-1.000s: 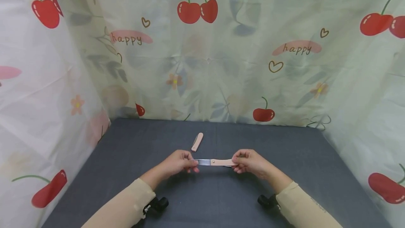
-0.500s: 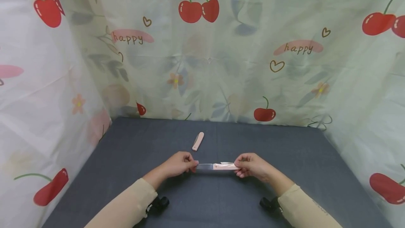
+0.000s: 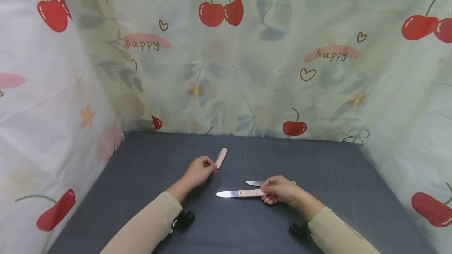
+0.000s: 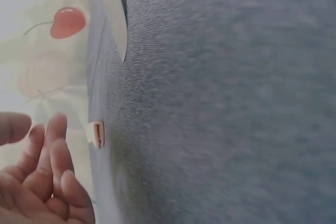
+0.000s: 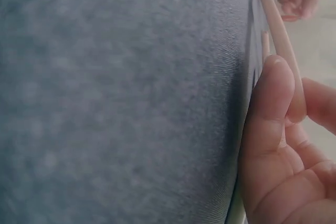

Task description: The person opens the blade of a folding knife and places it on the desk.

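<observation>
My right hand (image 3: 281,190) pinches the pink handle of an unfolded folding knife (image 3: 249,193) between thumb and fingers, and the blade points left. Behind it lies a second unfolded knife (image 3: 253,183), its handle mostly hidden by that hand. Farther back rests a folded pink knife (image 3: 222,157). My left hand (image 3: 198,171) is beside the folded knife's near end; in the left wrist view this hand (image 4: 42,182) has its thumb and fingers apart, holding nothing. The held knife's handle (image 5: 283,40) also shows in the right wrist view.
A dark grey cloth (image 3: 169,148) covers the table. Printed curtains (image 3: 233,69) enclose the back and both sides. Black wrist cameras (image 3: 184,219) hang below the sleeves.
My left hand has let go of the blade tip and moved back to the folded knife. My right hand has brought the held knife slightly nearer, so the second knife's blade shows more.
</observation>
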Demonstrator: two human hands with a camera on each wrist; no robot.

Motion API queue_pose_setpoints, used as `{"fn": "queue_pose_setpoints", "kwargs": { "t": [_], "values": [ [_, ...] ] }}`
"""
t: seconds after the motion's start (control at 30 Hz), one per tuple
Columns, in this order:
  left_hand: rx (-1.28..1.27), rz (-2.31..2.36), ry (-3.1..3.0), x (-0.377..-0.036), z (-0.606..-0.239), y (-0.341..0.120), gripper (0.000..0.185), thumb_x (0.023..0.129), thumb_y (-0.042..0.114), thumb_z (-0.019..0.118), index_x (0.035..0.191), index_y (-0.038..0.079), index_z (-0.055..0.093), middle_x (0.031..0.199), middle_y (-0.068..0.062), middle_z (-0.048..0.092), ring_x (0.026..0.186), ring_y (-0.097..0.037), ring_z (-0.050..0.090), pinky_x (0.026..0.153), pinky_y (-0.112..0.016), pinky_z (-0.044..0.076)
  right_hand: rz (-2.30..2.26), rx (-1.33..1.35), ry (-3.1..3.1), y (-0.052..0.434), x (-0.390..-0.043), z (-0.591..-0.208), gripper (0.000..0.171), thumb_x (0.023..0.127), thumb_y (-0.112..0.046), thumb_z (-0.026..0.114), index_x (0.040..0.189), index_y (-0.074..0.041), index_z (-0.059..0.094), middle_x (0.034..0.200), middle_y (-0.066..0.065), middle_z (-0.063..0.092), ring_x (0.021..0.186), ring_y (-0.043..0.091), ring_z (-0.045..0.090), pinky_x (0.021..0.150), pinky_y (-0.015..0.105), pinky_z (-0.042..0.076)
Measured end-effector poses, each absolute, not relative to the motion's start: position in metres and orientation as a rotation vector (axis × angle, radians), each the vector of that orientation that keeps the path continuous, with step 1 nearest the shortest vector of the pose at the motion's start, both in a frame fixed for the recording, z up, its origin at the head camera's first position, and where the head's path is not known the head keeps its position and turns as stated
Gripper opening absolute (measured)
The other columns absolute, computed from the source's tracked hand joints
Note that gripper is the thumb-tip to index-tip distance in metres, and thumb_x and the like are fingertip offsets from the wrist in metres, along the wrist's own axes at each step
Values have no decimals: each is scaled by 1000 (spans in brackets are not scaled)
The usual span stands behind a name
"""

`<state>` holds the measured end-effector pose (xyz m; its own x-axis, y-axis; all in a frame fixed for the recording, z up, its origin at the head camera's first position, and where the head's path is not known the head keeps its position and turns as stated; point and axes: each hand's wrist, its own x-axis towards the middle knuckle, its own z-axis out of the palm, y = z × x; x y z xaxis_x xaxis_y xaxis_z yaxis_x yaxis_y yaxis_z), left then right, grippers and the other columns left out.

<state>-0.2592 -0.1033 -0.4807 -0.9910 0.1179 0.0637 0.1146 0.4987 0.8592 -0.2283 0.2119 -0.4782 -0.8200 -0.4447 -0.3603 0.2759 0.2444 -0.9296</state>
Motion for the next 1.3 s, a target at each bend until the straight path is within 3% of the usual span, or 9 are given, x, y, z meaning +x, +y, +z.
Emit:
{"fn": "queue_pose_setpoints", "kwargs": {
  "t": [0.23, 0.5, 0.87, 1.03, 1.17, 1.3],
  "values": [
    [89, 1432, 2911, -276, -479, -98, 11, 94, 18, 66, 90, 8, 66, 79, -2, 62, 72, -16, 54, 68, -32, 44, -1436, -120, 2204, 206, -225, -478, 9, 95, -5, 65, 91, 2, 62, 66, 8, 66, 53, 10, 61, 50, 24, 52],
    [-52, 1261, 2941, -297, -481, -83, 14, 97, 24, 64, 99, 10, 66, 90, -3, 66, 82, -20, 60, 78, -37, 48, -1193, -103, 2466, 199, -221, -470, 18, 92, -11, 72, 81, -3, 60, 62, 10, 65, 49, 13, 59, 48, 29, 53],
    [-132, 1039, 2967, -311, -484, -72, 36, 95, 32, 67, 116, 3, 66, 105, -14, 66, 100, -31, 62, 89, -46, 48, -1071, -87, 2582, 196, -218, -464, 22, 87, -12, 78, 78, -5, 59, 60, 10, 64, 49, 16, 60, 47, 31, 52],
    [-104, 919, 2992, -312, -483, -67, 31, 95, 30, 69, 110, 3, 68, 102, -13, 63, 98, -31, 59, 90, -45, 47, -1083, -92, 2559, 198, -217, -458, 19, 89, -14, 76, 81, -4, 61, 63, 11, 65, 51, 17, 61, 50, 33, 53],
    [-70, 926, 2954, -311, -482, -67, 21, 95, 24, 70, 86, 5, 69, 83, -8, 62, 76, -24, 57, 73, -38, 48, -1098, -130, 2539, 201, -219, -454, 19, 91, -15, 74, 82, -3, 62, 63, 10, 65, 50, 17, 61, 50, 33, 54],
    [-34, 938, 2902, -309, -480, -74, 25, 94, 21, 69, 74, 7, 67, 73, -5, 60, 65, -20, 52, 63, -34, 45, -1094, -197, 2528, 201, -222, -448, 19, 92, -15, 72, 83, -3, 61, 63, 9, 65, 50, 16, 61, 51, 34, 54]
  ]
}}
